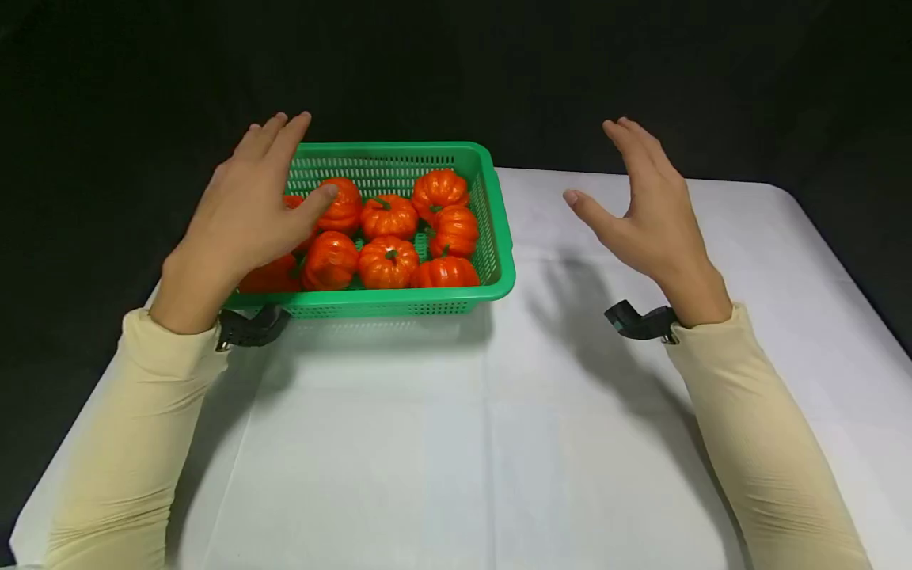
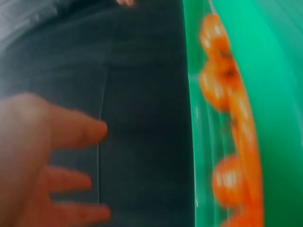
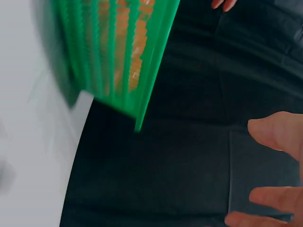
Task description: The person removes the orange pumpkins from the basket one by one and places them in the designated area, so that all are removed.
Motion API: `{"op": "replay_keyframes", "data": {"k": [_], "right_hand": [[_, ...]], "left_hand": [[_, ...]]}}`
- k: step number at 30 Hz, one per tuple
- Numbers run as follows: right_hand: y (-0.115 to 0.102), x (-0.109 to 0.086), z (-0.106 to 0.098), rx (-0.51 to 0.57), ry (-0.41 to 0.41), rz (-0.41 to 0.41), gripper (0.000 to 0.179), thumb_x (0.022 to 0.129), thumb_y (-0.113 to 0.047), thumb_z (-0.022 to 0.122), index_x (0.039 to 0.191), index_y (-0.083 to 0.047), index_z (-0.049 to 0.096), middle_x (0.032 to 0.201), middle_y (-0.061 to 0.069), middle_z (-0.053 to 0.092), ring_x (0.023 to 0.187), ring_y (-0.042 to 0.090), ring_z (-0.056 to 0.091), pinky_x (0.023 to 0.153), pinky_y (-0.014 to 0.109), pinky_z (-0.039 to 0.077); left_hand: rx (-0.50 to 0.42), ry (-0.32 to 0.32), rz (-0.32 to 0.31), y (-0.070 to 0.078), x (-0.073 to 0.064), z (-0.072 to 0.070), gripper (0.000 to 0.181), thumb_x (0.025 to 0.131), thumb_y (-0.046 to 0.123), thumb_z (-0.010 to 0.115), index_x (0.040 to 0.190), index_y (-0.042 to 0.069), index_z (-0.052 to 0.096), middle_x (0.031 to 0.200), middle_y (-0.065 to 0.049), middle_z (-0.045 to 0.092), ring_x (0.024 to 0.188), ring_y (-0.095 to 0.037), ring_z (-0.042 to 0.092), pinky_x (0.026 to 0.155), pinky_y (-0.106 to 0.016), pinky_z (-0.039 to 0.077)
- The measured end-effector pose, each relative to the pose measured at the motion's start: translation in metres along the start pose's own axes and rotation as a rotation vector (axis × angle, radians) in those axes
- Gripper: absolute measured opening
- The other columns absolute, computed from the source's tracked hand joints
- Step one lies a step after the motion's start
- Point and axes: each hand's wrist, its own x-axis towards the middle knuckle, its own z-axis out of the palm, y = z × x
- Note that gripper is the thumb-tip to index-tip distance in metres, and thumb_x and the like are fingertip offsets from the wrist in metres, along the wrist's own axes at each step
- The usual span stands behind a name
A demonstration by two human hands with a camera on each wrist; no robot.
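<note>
At the bottom of the head view, pale sleeves (image 1: pixel 114 443) reach in from both corners over a white tablecloth (image 1: pixel 385 459); dark straps (image 1: pixel 251 326) sit at the wrists, presumably holding the wrist cameras. Farther up, the left hand (image 1: pixel 245 202) hangs at upper left, blocking part of the basket from sight, its fingers extended, thumb apart, nothing in its hold. The right hand (image 1: pixel 644 214), at upper right, is likewise loosely spread and bare, well apart from the basket. The green basket (image 1: pixel 504 237) rests on the tablecloth, left of centre in the upper half; its raised, slotted walls probably keep the orange pumpkins (image 1: pixel 388 263) from rolling. They lie close together inside, tipped different ways, so they seem loosely placed. Beyond, black cloth (image 1: pixel 549 79) fills the top.
</note>
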Motion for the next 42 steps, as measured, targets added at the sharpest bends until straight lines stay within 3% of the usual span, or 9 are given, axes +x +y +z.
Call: {"op": "replay_keyframes", "data": {"k": [4, 9, 15, 19, 24, 34, 42], "right_hand": [[-0.014, 0.000, 0.005, 0.096, 0.008, -0.100, 0.071, 0.079, -0.033, 0.071, 0.142, -0.026, 0.039, 0.141, -0.013, 0.039, 0.119, 0.012, 0.045, 0.093, 0.039, 0.041], [-0.046, 0.018, 0.014, 0.103, -0.140, -0.224, 0.067, 0.080, -0.032, 0.071, 0.140, -0.023, 0.043, 0.137, -0.010, 0.045, 0.117, 0.014, 0.048, 0.090, 0.037, 0.044], [-0.077, 0.044, 0.037, 0.094, -0.374, -0.360, 0.062, 0.082, -0.039, 0.069, 0.136, -0.018, 0.048, 0.130, -0.007, 0.051, 0.112, 0.014, 0.049, 0.093, 0.039, 0.041], [-0.085, 0.056, 0.054, 0.075, -0.515, -0.370, 0.061, 0.082, -0.038, 0.069, 0.135, -0.016, 0.049, 0.131, -0.005, 0.051, 0.115, 0.014, 0.047, 0.095, 0.036, 0.039], [-0.086, 0.068, 0.069, 0.072, -0.645, -0.335, 0.060, 0.081, -0.034, 0.072, 0.134, -0.015, 0.050, 0.132, 0.000, 0.051, 0.118, 0.020, 0.045, 0.094, 0.040, 0.040], [-0.071, 0.078, 0.080, 0.054, -0.804, -0.219, 0.064, 0.081, -0.026, 0.073, 0.137, -0.010, 0.046, 0.135, 0.007, 0.048, 0.121, 0.025, 0.042, 0.092, 0.041, 0.043], [-0.063, 0.080, 0.089, 0.015, -0.876, -0.238, 0.065, 0.079, -0.030, 0.074, 0.136, -0.012, 0.047, 0.133, 0.003, 0.047, 0.117, 0.022, 0.039, 0.093, 0.040, 0.040]], "left_hand": [[-0.030, -0.066, -0.022, -0.024, -0.014, -0.010, 0.070, 0.090, 0.036, 0.052, 0.150, 0.021, 0.019, 0.153, -0.005, 0.017, 0.135, -0.034, 0.022, 0.100, -0.061, 0.024], [-0.062, -0.112, -0.050, -0.053, -0.030, -0.013, 0.068, 0.091, 0.034, 0.052, 0.150, 0.019, 0.021, 0.153, -0.006, 0.019, 0.131, -0.037, 0.028, 0.095, -0.063, 0.029], [-0.231, -0.087, -0.034, -0.088, -0.048, 0.007, 0.061, 0.093, 0.027, 0.053, 0.148, 0.015, 0.029, 0.153, 0.007, 0.017, 0.132, -0.031, 0.029, 0.100, -0.058, 0.027], [-0.359, -0.092, -0.100, -0.103, -0.055, 0.023, 0.060, 0.094, 0.024, 0.051, 0.149, 0.018, 0.026, 0.152, 0.013, 0.014, 0.135, -0.024, 0.022, 0.106, -0.052, 0.019], [-0.460, -0.124, -0.189, -0.108, -0.055, 0.029, 0.063, 0.096, 0.022, 0.047, 0.150, 0.025, 0.016, 0.151, 0.019, 0.007, 0.138, -0.015, 0.008, 0.108, -0.049, 0.004], [-0.481, -0.144, -0.169, -0.109, -0.054, 0.027, 0.065, 0.094, 0.011, 0.046, 0.150, 0.023, 0.015, 0.151, 0.020, 0.003, 0.137, -0.008, 0.004, 0.109, -0.046, 0.003], [-0.481, -0.136, -0.172, -0.110, -0.053, 0.029, 0.066, 0.093, 0.009, 0.045, 0.150, 0.022, 0.015, 0.150, 0.023, 0.003, 0.136, -0.005, 0.003, 0.109, -0.045, 0.001]]}}
